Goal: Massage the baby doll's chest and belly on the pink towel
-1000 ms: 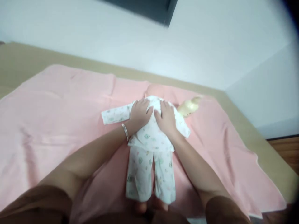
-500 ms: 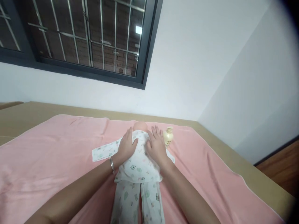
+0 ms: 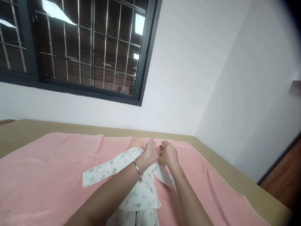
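The curved right hand (image 3: 170, 154) is hiding most of a yellowish bottle (image 3: 161, 161); whether it is gripping it, I cannot tell. The left hand (image 3: 152, 153) is showing an open, empty palm above the doll (image 3: 145, 190), whose printed cloth trousers (image 3: 148, 218) are running out of frame. The doll is lying on a pink blanket (image 3: 58, 169) below a barred window (image 3: 98, 53).

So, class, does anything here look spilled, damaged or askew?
Nothing stands out. The pink blanket is only lightly creased, with no spill visible; the yellow item, mostly hidden behind the right hand, cannot be judged.
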Tool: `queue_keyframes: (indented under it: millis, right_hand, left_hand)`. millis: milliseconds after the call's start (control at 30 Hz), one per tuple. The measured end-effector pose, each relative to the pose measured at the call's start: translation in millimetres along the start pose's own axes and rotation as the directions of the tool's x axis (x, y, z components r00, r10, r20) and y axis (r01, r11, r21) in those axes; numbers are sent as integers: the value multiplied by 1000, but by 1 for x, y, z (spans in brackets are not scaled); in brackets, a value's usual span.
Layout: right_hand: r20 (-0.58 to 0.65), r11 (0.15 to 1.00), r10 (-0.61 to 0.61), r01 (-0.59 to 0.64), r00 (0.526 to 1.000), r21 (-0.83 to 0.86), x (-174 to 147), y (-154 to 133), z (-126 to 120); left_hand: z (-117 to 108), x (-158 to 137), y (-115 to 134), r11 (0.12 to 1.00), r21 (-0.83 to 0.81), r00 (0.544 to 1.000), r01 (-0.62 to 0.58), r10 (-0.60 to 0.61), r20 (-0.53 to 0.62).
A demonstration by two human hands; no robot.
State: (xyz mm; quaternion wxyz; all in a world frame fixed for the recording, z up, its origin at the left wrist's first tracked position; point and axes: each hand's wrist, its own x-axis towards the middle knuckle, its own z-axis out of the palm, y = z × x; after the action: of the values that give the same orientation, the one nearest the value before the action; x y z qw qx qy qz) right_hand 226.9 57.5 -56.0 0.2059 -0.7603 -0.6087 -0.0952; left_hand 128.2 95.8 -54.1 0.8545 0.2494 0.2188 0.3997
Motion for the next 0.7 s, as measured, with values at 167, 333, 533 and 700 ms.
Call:
queue_keyframes:
  millis: [167, 333, 533, 700]
  right_hand:
    - [19, 982, 190, -189, 982, -29, 12, -25, -14]
    - [41, 962, 270, -271, 962, 16, 13, -32, -19]
    - [13, 969, 241, -242, 970, 57, 5, -22, -9]
    - [22, 965, 226, -227, 974, 128, 10, -11, -6]
  left_hand:
    - [-17, -28, 10, 993, -9, 993, 117, -116, 31]
    - [-28, -82, 40, 989, 29, 989, 147, -148, 25]
    - [-24, -126, 71, 998, 17, 998, 56, -56, -18]
    - [-19, -143, 79, 999, 40, 998, 1, 1, -59]
